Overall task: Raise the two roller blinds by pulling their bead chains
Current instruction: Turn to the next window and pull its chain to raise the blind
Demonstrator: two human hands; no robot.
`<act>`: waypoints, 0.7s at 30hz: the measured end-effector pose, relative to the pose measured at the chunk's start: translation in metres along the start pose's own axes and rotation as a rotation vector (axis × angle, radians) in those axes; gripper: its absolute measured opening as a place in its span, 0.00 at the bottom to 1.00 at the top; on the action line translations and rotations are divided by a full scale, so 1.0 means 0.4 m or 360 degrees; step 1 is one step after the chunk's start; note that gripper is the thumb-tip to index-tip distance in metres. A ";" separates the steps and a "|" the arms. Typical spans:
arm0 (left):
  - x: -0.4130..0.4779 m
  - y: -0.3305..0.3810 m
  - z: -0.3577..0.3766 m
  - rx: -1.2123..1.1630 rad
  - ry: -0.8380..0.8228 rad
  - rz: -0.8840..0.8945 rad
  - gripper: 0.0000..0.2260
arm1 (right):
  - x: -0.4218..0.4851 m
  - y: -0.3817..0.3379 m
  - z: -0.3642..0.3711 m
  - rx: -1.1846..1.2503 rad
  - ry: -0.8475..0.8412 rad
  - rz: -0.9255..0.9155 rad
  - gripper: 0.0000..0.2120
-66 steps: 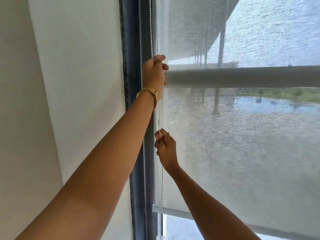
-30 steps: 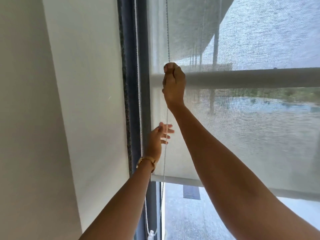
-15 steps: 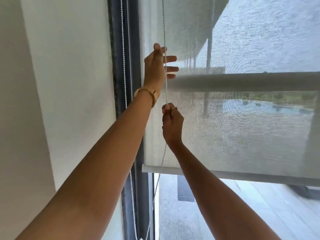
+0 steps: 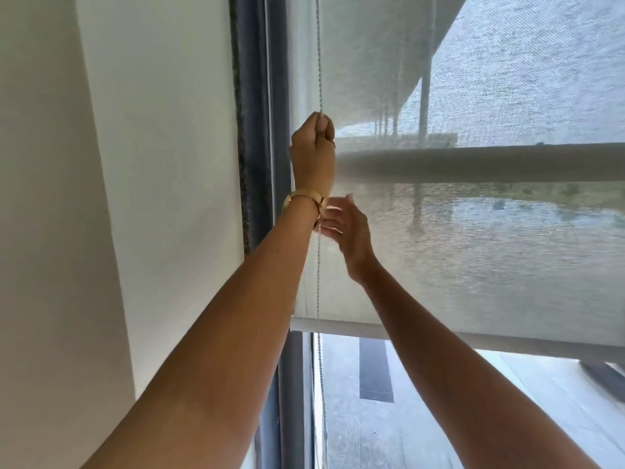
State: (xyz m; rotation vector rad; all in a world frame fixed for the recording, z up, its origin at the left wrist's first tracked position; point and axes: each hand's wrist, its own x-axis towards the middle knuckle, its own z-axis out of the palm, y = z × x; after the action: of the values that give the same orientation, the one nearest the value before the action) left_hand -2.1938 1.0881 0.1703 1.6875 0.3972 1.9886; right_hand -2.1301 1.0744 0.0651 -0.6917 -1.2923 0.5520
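Hanging vertically before the sheer roller blind (image 4: 473, 265), bead chain (image 4: 318, 282) ran straight below clenched left hand (image 4: 313, 147), gripped high; right hand (image 4: 348, 228) spread open, just beside it, lower.

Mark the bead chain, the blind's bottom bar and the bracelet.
bead chain (image 4: 317, 279): head view, taut stretch below the left wrist.
bottom bar (image 4: 341, 329): head view, left end of the bar.
bracelet (image 4: 306, 195): head view, band across the left wrist.
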 end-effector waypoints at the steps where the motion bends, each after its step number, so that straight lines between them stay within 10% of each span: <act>1: -0.016 -0.007 -0.005 0.0025 0.0002 -0.0013 0.17 | 0.021 -0.027 -0.002 0.0054 0.0008 -0.0008 0.21; 21: -0.315 -0.180 -0.072 -0.0085 -0.0421 -0.0392 0.18 | 0.170 -0.232 0.091 0.0151 0.0081 -0.0288 0.18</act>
State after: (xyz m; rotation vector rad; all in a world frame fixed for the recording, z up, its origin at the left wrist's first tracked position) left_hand -2.1949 1.0825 0.0224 1.7462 0.4289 1.5646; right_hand -2.1532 1.0653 0.1831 -0.5011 -1.2580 0.4421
